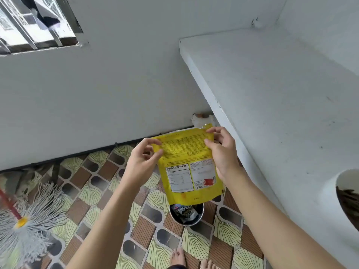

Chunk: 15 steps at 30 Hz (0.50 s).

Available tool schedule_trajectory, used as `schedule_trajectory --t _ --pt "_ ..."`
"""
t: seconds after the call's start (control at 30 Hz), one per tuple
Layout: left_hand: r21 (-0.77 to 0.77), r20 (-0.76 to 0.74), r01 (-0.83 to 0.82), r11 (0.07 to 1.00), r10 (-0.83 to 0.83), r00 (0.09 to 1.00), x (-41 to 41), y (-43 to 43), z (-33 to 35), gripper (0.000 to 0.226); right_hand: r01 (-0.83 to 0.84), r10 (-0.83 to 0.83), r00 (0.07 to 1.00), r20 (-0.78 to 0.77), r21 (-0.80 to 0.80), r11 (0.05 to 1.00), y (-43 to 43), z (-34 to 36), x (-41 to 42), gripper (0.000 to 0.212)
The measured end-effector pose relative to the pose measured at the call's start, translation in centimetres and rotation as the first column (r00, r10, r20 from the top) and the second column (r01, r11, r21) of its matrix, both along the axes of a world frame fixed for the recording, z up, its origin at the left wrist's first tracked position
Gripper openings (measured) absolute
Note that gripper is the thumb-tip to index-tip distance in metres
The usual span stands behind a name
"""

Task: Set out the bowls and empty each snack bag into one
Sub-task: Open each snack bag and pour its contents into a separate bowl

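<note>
I hold a yellow snack bag (191, 164) upright in front of me, its printed back with the nutrition label facing me. My left hand (142, 162) pinches the bag's upper left edge and my right hand (221, 152) pinches its upper right corner, where the top is torn. Directly below the bag, a small metal bin (186, 214) stands on the floor with a black snack wrapper (184, 211) inside. A white bowl (342, 200) holding dark brown snacks sits at the right edge of the view on the white counter (281, 94).
The white counter runs along the right side, with a white wall behind. A mop (25, 220) with a red handle lies on the patterned tile floor at lower left. My bare feet (192, 259) are near the bin. A barred window (37, 22) is at the upper left.
</note>
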<state>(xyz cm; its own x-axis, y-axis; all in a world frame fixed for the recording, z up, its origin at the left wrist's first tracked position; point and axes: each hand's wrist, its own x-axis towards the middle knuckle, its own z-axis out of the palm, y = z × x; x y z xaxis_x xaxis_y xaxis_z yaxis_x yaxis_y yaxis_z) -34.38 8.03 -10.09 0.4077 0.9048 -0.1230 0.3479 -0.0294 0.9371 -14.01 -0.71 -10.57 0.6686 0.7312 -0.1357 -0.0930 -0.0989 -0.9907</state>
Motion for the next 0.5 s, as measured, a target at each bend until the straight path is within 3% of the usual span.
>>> schedule_trajectory --t 0.23,0.5 --pt "-0.066 -0.014 -0.030 0.997 0.030 0.999 0.9 0.7 -5.9 0.011 0.022 -0.018 0.997 0.074 -0.052 0.998 1.3 -5.6 0.3 0.028" --pt "-0.127 -0.032 -0.086 0.988 0.083 0.996 1.1 2.4 -21.1 0.011 0.039 -0.015 0.989 0.148 -0.161 0.986 3.1 -21.0 0.7 0.032"
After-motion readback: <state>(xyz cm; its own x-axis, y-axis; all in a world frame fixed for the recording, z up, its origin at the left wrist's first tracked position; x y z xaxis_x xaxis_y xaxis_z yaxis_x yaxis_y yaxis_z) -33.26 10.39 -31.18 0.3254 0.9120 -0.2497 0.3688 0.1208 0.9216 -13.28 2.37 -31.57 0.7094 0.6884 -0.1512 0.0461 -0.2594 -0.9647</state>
